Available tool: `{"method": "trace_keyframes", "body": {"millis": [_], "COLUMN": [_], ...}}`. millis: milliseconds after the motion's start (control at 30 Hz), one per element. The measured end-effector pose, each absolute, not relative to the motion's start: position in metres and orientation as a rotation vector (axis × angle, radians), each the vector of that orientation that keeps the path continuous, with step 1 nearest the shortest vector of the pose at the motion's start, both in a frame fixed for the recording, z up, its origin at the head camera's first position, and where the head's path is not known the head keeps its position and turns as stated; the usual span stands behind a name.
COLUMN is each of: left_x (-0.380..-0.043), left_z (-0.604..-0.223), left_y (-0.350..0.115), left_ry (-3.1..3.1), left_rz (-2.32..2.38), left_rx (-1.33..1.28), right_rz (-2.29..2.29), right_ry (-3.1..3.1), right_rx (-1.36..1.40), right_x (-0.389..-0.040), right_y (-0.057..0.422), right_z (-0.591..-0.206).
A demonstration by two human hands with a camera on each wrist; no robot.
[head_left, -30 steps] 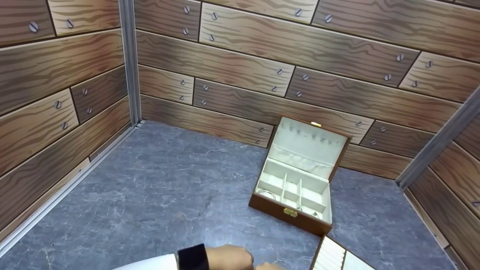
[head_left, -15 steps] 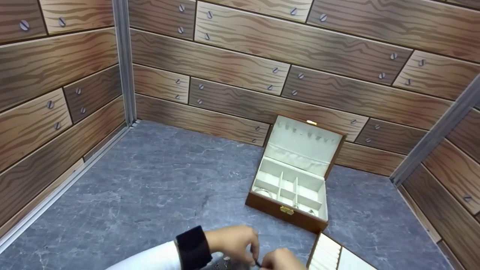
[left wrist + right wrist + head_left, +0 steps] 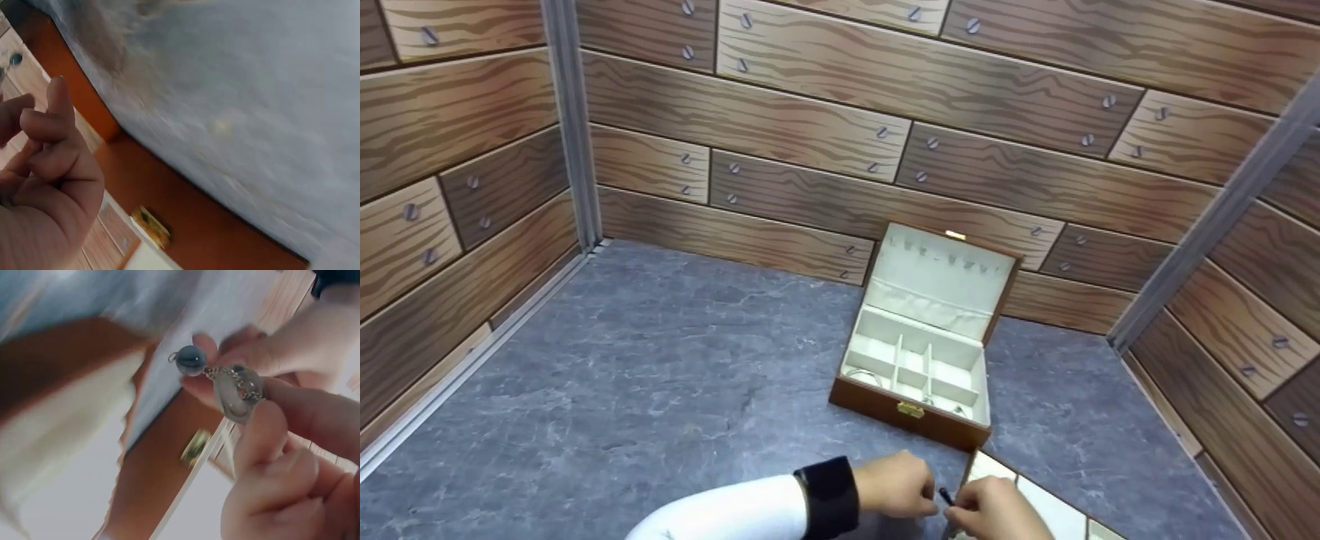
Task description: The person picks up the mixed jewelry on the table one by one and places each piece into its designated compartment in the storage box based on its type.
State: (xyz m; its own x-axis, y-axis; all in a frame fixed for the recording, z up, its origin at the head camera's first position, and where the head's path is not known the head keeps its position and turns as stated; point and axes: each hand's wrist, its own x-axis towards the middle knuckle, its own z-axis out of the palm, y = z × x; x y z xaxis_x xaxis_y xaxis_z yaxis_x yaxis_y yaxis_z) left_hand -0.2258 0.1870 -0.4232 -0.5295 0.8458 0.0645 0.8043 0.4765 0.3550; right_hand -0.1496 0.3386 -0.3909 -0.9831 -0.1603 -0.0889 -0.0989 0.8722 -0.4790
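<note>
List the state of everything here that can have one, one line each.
Jewelry box: open.
Lid: raised, leaning back.
Front latch: undone.
Tray: out of the box, partly hidden by the right hand.
Silvery hoop: lying inside the box, near left.
Small pieces farther right: too small to tell.
Beaded trinket: pinched in the right hand.
Left hand: loosely curled, nothing seen in its grip.

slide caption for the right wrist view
The right hand pinches a beaded trinket, the left hand close by, before a brown box with a gold clasp.
</note>
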Motion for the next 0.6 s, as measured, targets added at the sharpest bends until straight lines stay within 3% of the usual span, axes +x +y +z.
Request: {"method": "trace_keyframes", "body": {"millis": [200, 467, 600], "left_x": [-0.216, -0.215, -0.214], "left_z": [-0.429, -0.429, -0.428], "left_y": [0.193, 0.187, 0.186], "left_ry": [2.654, 2.631, 2.622], "left_rz": [0.511, 0.49, 0.467], "left_rx": [1.351, 1.242, 1.272], "right_rz": [-0.722, -0.633, -0.486], "right_ry": [2.93, 2.83, 2.842], "right_rx": [-0.083, 0.425, 0.524], "right_x": [-0.147, -0.137, -0.138], "right_y": [0.359, 0.397, 0.465], "right_z": [-0.391, -0.388, -0.429]}}
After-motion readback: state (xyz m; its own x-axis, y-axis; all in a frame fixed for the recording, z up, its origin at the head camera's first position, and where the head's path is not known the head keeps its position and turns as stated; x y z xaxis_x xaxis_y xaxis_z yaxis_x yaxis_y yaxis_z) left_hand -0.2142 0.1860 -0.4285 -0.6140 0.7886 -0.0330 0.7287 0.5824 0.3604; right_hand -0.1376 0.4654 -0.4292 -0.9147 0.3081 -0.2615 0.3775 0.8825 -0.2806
